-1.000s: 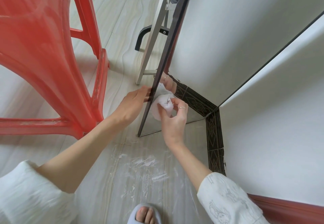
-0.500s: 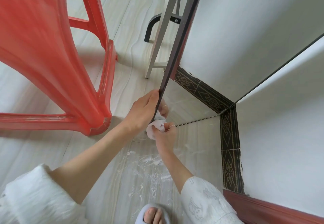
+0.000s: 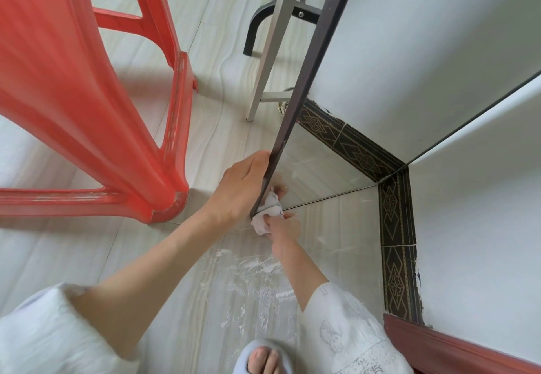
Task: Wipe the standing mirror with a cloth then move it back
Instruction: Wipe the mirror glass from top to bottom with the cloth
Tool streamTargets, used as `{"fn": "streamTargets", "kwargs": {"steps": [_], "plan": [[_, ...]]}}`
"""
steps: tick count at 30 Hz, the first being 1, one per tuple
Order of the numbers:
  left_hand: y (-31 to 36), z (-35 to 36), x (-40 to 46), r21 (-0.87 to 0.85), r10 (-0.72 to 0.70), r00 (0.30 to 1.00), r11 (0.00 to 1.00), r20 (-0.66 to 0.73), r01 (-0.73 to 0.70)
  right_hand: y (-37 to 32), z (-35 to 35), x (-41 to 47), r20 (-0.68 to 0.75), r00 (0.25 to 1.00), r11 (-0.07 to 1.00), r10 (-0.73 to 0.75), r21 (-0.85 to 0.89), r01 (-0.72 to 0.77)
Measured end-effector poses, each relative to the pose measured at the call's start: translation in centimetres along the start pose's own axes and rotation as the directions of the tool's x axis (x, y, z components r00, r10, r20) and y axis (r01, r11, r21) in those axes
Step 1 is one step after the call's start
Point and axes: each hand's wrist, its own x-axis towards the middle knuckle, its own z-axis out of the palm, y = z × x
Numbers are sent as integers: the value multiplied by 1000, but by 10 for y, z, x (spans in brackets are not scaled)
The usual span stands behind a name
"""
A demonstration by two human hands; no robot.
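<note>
The standing mirror (image 3: pixel 395 86) stands on the pale floor (image 3: pixel 222 60), its dark frame edge running from the top of the view down to its lower corner near the middle. Its glass reflects a white wall and a black patterned skirting band (image 3: pixel 398 244). A silver support leg (image 3: pixel 272 51) with a black bracket (image 3: pixel 257 25) props it from behind.

At the lower corner, the left hand (image 3: pixel 237 192) grips the frame edge, fingers curled round it from the outer side. The right hand (image 3: pixel 282 228) pinches a crumpled white cloth (image 3: pixel 268 212) and presses it against the bottom corner of the glass, just beside the left hand, the cloth touching the frame.

A red plastic chair (image 3: pixel 87 95) stands to the left, one leg close to the left hand. White smears mark the floor in front of the mirror. At the bottom edge, a foot in a light slipper (image 3: pixel 263 359) shows, and both forearms wear white sleeves. A dark red baseboard (image 3: pixel 456 344) runs along the lower right.
</note>
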Motion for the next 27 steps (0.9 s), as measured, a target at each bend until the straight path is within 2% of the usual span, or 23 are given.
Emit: {"fn": "streamTargets", "kwargs": {"steps": [6, 13, 21, 27], "plan": [[0, -1, 0, 36, 26, 1000, 999, -15, -26, -20, -21, 9, -14, 999, 981, 49, 191, -45], [0, 0, 1, 59, -9, 1000, 998, 18, 8, -40, -42, 15, -34, 999, 937, -27, 348, 37], [-1, 2, 1, 58, -11, 1000, 998, 13, 10, -50, -55, -9, 134, 984, 911, -121, 408, 57], [3, 1, 1, 81, -45, 999, 996, 30, 42, -70, -55, -50, 146, 971, 916, -191, 383, 122]]}}
